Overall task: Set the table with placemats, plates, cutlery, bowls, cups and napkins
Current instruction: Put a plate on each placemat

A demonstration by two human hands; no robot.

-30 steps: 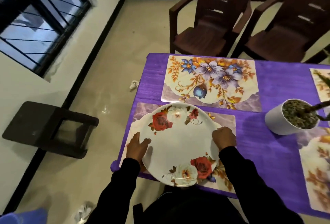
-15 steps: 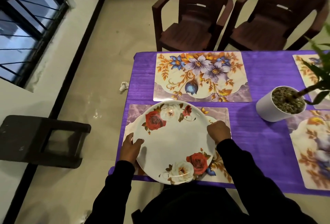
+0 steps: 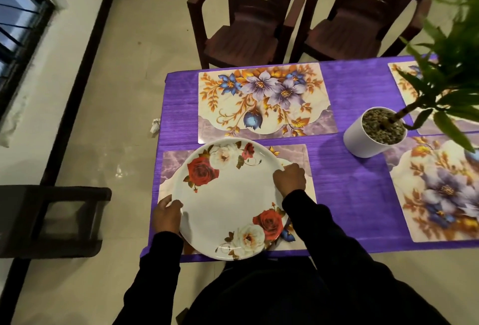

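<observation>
The plate [image 3: 230,200], white with red and white roses, was over the placemat [image 3: 298,153] at the near left corner of the table [image 3: 350,184]. Your left hand [image 3: 167,214] held its left rim, fingers curled around the edge, and your right hand [image 3: 290,179] gripped its right rim with fingers closed on it. A second placemat [image 3: 264,101] lay along the far edge. A white pot [image 3: 373,131] with a plant stood toward the middle, between more placemats near the right edge.
</observation>
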